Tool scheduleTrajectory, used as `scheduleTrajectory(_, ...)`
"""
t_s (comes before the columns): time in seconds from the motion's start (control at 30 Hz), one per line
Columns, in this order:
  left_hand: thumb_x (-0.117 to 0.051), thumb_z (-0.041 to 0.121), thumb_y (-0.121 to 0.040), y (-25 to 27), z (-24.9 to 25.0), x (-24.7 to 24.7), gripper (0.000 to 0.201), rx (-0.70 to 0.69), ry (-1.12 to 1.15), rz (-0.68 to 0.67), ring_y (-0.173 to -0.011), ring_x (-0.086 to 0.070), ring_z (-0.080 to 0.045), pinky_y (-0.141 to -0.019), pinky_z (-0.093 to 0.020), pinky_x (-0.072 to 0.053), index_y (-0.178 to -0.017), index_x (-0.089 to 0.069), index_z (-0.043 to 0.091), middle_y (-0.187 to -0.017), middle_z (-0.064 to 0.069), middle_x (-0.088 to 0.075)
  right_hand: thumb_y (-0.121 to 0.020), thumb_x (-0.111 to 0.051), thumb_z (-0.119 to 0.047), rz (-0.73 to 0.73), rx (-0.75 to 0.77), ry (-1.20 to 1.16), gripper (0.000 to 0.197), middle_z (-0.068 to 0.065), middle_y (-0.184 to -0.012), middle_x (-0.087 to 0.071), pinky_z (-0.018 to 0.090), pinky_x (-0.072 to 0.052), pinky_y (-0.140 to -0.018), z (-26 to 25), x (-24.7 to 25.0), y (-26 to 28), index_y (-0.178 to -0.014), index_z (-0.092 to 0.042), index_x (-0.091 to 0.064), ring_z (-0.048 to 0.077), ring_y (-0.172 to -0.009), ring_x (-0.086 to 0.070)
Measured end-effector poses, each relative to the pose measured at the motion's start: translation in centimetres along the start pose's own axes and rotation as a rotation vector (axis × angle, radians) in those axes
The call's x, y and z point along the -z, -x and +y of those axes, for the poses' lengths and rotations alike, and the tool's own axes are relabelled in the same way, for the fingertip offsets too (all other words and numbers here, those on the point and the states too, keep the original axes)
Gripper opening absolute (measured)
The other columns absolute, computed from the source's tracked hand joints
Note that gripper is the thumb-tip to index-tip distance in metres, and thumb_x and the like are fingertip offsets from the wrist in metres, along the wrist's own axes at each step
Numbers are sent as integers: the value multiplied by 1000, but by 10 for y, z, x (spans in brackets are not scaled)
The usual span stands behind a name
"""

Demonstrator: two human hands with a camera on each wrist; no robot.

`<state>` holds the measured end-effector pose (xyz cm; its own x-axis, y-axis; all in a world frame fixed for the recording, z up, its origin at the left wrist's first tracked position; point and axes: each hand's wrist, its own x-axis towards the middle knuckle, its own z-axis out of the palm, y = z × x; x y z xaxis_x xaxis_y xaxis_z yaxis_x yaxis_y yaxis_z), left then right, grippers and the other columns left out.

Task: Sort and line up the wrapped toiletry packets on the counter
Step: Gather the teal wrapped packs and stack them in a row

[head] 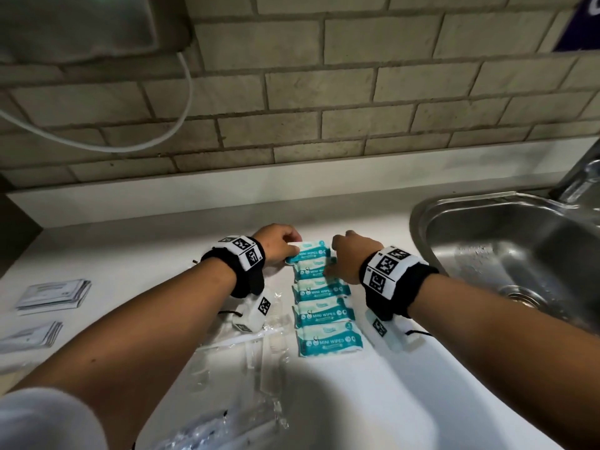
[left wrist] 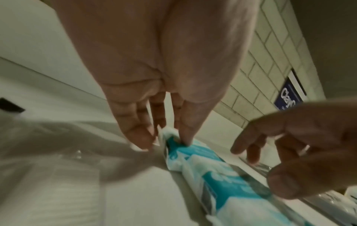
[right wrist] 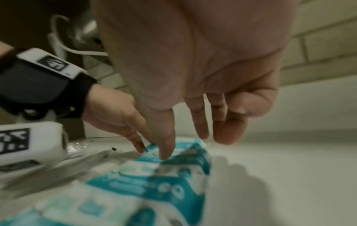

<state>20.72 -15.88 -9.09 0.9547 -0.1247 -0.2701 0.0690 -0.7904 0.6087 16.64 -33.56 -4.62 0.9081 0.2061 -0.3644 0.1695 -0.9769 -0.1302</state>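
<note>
On the white surface beside the sink, five mini-wipes packets lie in a column, the farthest packet pinched at its left end by the left hand, while the right hand rests loose, straight fingers on the second packet.

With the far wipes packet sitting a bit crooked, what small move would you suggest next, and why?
Probably turn the far wipes packet square and snug it against the one below. The left hand pinches its left end, and it sits tilted while the four nearer packets lie roughly parallel in a column. The right hand rests on the neighbouring packet, which may steady the row.
</note>
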Motion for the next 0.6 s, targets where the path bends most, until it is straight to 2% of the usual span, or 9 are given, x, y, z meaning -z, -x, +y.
scheduleTrajectory(0.07,-70,33,-85,-1,-1,0,31,-17,-187,-1,-113,-59,-24,-99,-38,-48,-115,-69,25,-123,-5,-63,-79,-69,-49,15,109,16,64,4,-120,-52,36,-50,-85,-8,2,12,-132,-19,-48,25,-105,-59)
scheduleTrajectory(0.17,-65,48,-85,0,6,-2,46,-64,-299,15,-130,-41,-33,-111,-43,-33,-128,-62,31,-136,-11,-50,-68,-74,-60,-88,333,10,86,-1,-137,-48,41,-44,-100,-20,1,34,-140,-30,-41,24,-126,-45)
scheduleTrajectory(0.23,-61,49,-88,3,12,-7,57,-77,-346,-20,-133,-33,-35,-113,-40,-28,-140,-49,30,-140,-12,-43,-56,-78,-66,-159,389,81,107,-5,-153,-32,46,-35,-111,-24,-7,46,-146,-33,-30,25,-139,-28)
scheduleTrajectory(0.3,-59,50,-89,8,16,-14,65,-67,-396,-56,-133,-30,-33,-110,-38,-28,-147,-39,29,-141,-10,-41,-51,-80,-67,-219,390,199,124,-3,-160,-15,51,-29,-114,-26,-18,52,-152,-29,-20,28,-146,-15)
scheduleTrajectory(0.33,-59,52,-88,10,16,-15,67,-62,-401,-60,-133,-30,-33,-109,-38,-28,-147,-38,28,-140,-9,-42,-51,-82,-64,-230,385,241,126,-1,-160,-12,53,-31,-113,-25,-24,55,-152,-25,-18,29,-146,-14)
scheduleTrajectory(0.43,-61,58,-83,14,15,-13,70,-59,-438,-82,-129,-36,-30,-106,-38,-32,-145,-42,30,-136,-7,-46,-55,-85,-51,-190,399,279,119,2,-156,-18,51,-44,-103,-20,-38,60,-150,-19,-21,31,-139,-25)
scheduleTrajectory(0.5,-61,60,-83,18,16,-12,69,-69,-467,-103,-126,-42,-28,-104,-37,-34,-143,-44,31,-134,-6,-48,-56,-86,-46,-190,402,281,116,3,-154,-19,51,-46,-101,-18,-42,63,-149,-18,-22,32,-138,-25)
scheduleTrajectory(0.6,-61,59,-83,23,19,-13,68,-76,-474,-104,-125,-43,-27,-102,-36,-35,-143,-43,32,-134,-5,-48,-54,-88,-43,-234,380,272,119,3,-157,-13,55,-44,-102,-20,-42,62,-150,-18,-21,36,-142,-18)
